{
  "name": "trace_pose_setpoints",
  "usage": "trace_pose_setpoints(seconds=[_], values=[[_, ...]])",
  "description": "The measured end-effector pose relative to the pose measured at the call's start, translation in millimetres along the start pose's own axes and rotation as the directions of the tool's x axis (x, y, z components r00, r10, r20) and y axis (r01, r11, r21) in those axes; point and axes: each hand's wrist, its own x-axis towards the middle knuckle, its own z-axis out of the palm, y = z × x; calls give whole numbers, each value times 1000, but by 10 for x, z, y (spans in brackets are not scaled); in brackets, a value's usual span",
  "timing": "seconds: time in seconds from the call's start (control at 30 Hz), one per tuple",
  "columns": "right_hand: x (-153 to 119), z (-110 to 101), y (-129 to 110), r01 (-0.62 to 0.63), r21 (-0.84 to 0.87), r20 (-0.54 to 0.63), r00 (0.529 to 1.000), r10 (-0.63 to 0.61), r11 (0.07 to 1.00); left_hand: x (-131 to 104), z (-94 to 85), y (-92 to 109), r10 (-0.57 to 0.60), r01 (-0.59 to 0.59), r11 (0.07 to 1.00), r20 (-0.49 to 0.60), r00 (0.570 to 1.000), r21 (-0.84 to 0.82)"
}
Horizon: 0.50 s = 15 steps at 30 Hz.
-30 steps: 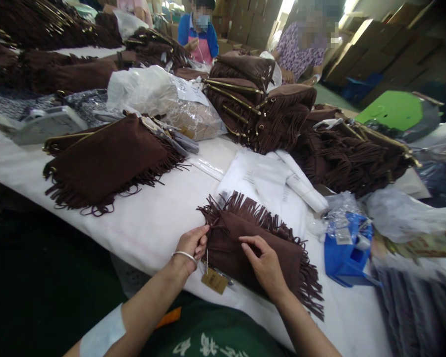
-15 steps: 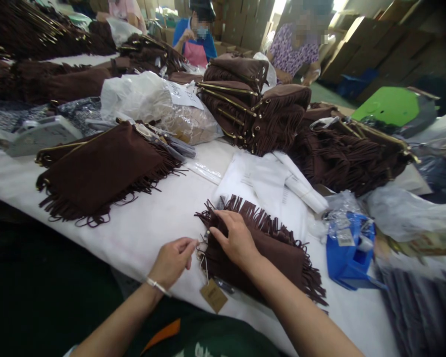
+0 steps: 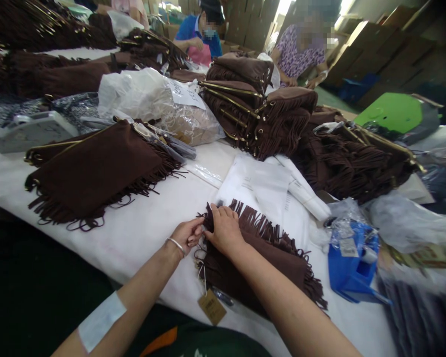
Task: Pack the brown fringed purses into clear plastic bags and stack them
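Observation:
A dark brown fringed bag (image 3: 278, 258) lies on the white-covered table, with a tan tag (image 3: 211, 307) hanging on a string from its near left corner. My right hand (image 3: 226, 230) presses on the bag's upper left part, thumb apart from the fingers. Beside that same corner, my left hand (image 3: 188, 235) has its fingers curled and pinched together at the bag's left edge; whatever is between them is too small to make out. A second brown fringed bag (image 3: 100, 163) with a gold zip lies to the left.
Behind are a stack of brown bags (image 3: 256, 109), a clear plastic bag (image 3: 141, 99) and white plastic sleeves (image 3: 260, 178). A blue tape dispenser (image 3: 353, 263) stands at the right. Two people (image 3: 301, 54) work across the table.
My left hand has moved up and right to the bag's edge, its fingers curling in. My right hand has shifted slightly toward the upper left corner, its fingers flatter.

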Motion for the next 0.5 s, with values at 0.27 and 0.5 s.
trace_pose_setpoints(seconds=[0.27, 0.5], values=[[22, -15, 118, -99, 185, 29, 995, 95, 978, -362, 254, 131, 133, -132, 978, 10, 991, 162], [-733, -215, 609, 97, 354, -46, 995, -87, 930, -445, -77, 164, 492, -327, 566, 8, 871, 757]])
